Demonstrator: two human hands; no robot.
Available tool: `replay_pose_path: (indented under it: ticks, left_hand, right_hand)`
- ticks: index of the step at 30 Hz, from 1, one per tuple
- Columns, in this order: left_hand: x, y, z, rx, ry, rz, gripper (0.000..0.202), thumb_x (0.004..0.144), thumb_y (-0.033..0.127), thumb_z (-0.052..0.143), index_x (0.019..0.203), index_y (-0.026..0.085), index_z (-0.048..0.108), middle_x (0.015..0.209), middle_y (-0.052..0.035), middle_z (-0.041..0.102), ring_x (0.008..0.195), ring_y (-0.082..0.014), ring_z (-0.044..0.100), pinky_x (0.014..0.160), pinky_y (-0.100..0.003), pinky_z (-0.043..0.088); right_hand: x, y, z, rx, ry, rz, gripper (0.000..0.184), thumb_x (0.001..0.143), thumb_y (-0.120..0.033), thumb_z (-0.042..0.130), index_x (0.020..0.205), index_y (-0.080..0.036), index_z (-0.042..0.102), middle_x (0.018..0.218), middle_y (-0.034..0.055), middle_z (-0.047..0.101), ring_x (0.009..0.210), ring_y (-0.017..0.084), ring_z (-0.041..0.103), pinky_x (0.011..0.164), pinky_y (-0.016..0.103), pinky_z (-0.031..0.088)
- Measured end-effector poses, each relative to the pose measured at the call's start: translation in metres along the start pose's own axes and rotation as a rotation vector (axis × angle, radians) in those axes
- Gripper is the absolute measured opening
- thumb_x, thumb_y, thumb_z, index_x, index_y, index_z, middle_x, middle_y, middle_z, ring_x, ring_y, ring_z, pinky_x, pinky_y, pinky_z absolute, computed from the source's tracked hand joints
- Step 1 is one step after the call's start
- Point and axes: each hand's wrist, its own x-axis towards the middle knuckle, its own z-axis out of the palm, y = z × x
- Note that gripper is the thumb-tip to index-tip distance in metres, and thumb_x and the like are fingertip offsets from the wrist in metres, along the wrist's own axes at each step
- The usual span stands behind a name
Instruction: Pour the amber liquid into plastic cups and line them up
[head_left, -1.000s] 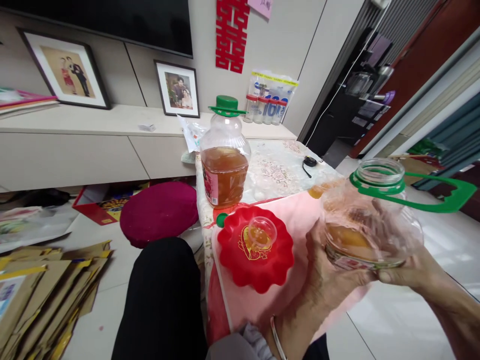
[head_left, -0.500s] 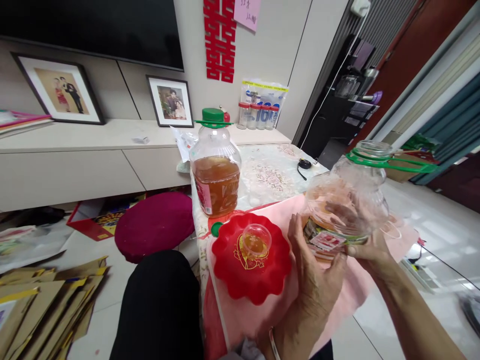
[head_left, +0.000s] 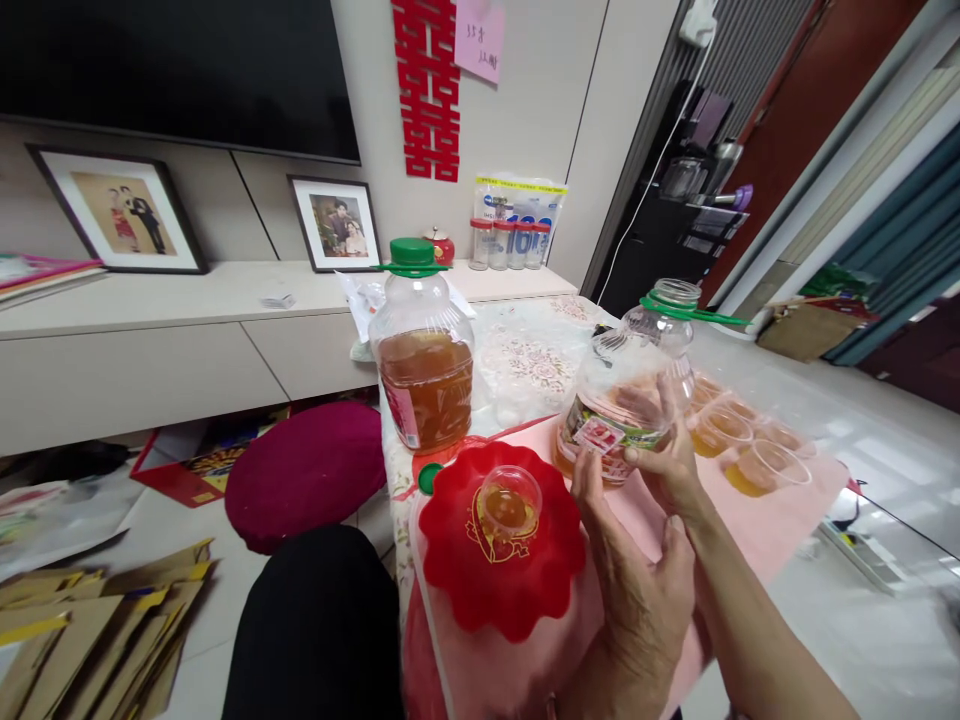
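Observation:
A clear plastic jug (head_left: pixel 611 375) with a green handle ring, no cap and a little amber liquid stands on the pink mat at the right. My right hand (head_left: pixel 675 465) is closed on its right side, thumb across the label. Just in front of the jug is my left hand (head_left: pixel 634 585), thumb and fingers apart, fingertips at the jug's lower edge; whether they touch it I cannot tell. To their left lies a scalloped red plate (head_left: pixel 457 570) bearing a small clear cup (head_left: pixel 510 503) of amber liquid. A green cap (head_left: pixel 430 478) sits beside the plate.
A second, capped jug (head_left: pixel 426 390) of amber liquid stands behind the plate. Several filled cups (head_left: pixel 757 468) are on the right of the pink mat (head_left: pixel 795 510). A magenta stool (head_left: pixel 300 475) is at the left, near flattened cardboard (head_left: pixel 97 630). Jars (head_left: pixel 510 245) stand on the cabinet.
The opened jug has moved left and away from me, upright on the mat. My left hand has come off its side. The cups on the right have come into sight.

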Motion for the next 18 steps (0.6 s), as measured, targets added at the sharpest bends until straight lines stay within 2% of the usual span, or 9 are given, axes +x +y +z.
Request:
replay_pose_path:
  ticks: [6, 13, 15, 18]
  left_hand:
    - [-0.003, -0.006, 0.002, -0.065, -0.048, 0.001, 0.082, 0.080, 0.007, 0.060, 0.156, 0.017, 0.032, 0.159, -0.0200, 0.047, 0.154, -0.0286, 0.047, 0.125, -0.041, 0.049]
    - [-0.005, -0.009, 0.000, 0.018, -0.086, 0.064, 0.082, 0.079, 0.005, 0.058, 0.156, 0.019, 0.032, 0.158, -0.0214, 0.046, 0.152, -0.0324, 0.048, 0.124, -0.053, 0.049]
    - [-0.004, -0.011, -0.001, 0.041, -0.081, 0.098, 0.085, 0.079, 0.004, 0.057, 0.157, 0.022, 0.030, 0.159, -0.0196, 0.046, 0.152, -0.0307, 0.048, 0.124, -0.051, 0.049]
    - [-0.002, -0.012, -0.002, 0.080, -0.038, 0.153, 0.088, 0.077, 0.002, 0.058, 0.157, 0.025, 0.030, 0.157, -0.0151, 0.048, 0.149, -0.0263, 0.050, 0.124, -0.044, 0.049]
  right_hand:
    - [-0.005, -0.001, 0.013, -0.006, 0.016, 0.001, 0.128, 0.055, -0.036, 0.101, 0.164, -0.037, 0.034, 0.153, 0.0066, 0.058, 0.151, 0.035, 0.047, 0.125, 0.057, 0.041]
    - [-0.020, -0.010, 0.027, 0.021, 0.001, 0.012, 0.110, 0.071, -0.033, 0.093, 0.163, -0.040, 0.034, 0.164, 0.0021, 0.048, 0.153, 0.031, 0.045, 0.125, 0.051, 0.043]
    - [-0.024, -0.004, 0.028, 0.035, -0.008, 0.032, 0.104, 0.074, -0.036, 0.092, 0.162, -0.039, 0.037, 0.161, 0.0033, 0.052, 0.151, 0.032, 0.048, 0.125, 0.052, 0.043]
    - [-0.029, 0.007, 0.024, 0.032, -0.017, 0.062, 0.103, 0.075, -0.036, 0.093, 0.162, -0.037, 0.037, 0.161, 0.0069, 0.052, 0.149, 0.034, 0.050, 0.127, 0.058, 0.038]
